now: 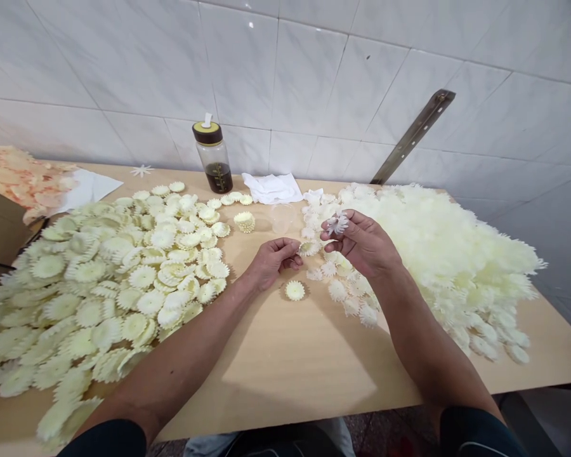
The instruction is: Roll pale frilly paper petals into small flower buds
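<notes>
Between the thumb and fingers of my left hand (275,261) is the edge of a pale yellow scalloped disc (308,248), flower-like in shape. My right hand (364,244) is raised a little higher and pinches a small whitish petal piece (337,223) with narrow pointed petals. The two hands are close together but apart, above the middle of the table. Just below my left hand a single round scalloped disc (295,291) lies flat on the wood. Thin white petal pieces (337,291) are scattered under and beside my right hand.
A large heap of scalloped discs (143,277) covers the table's left side; a fluffy pale pile (438,247) covers the right. A bottle of dark liquid (214,158), white tissue (272,188) and a small disc stack (244,221) stand behind. Orange-tinted pieces (16,178) lie far left.
</notes>
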### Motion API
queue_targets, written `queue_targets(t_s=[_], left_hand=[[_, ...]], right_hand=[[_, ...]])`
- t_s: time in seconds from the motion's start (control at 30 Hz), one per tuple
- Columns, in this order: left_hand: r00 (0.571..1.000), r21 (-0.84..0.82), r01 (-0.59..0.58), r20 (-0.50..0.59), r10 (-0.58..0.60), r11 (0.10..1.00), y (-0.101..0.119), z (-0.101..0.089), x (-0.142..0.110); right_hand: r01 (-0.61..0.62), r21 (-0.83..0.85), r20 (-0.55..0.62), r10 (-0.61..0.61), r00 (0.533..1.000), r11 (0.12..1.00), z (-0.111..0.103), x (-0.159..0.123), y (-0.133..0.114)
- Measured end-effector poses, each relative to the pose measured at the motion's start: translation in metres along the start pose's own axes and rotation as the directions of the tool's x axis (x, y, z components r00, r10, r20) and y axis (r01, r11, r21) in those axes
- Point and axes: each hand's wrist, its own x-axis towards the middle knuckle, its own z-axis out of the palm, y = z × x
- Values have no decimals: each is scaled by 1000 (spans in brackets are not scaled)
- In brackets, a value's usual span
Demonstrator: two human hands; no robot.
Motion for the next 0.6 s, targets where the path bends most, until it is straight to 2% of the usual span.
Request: queue_targets(t_s=[0.1,0.2,0.27,0.33,0.4,0.43,0.47,0.5,0.6], left_hand=[[1000,-11,2,10,-2,1000,-1,-2,0],[1000,-28,7,15,-7,1000,-2,-4,1],[1000,-42,10,7,-10,999,-2,-5,1],[1000,-56,5,-1,-5,998,-1,-5,1],[1000,-64,-1,0,1,998,-1,-4,0],[1000,-64,1,3,0,998,-1,-4,0],[1000,-64,4,4,-4,998,-1,-3,0],[1000,-62,7,4,-7,998,-1,-2,0],[1000,-58,-1,-8,0,998,-3,-2,1]], right_hand=[[53,-82,-22,-55,998,995,-3,0,4],[161,-343,-127,-216,968,925,-10,1,8],[202,-596,-168,-366,915,777,-20,2,10],[201,-800,-123,-482,867,565,-33,4,9],[171,-912,-52,-518,854,374,-43,4,7],[149,-936,-43,-523,851,319,-46,4,5],[133,-943,-48,-521,852,304,-46,3,4],[127,-937,-63,-513,856,327,-44,1,3],[152,-836,-76,-386,920,527,-25,-4,5]])
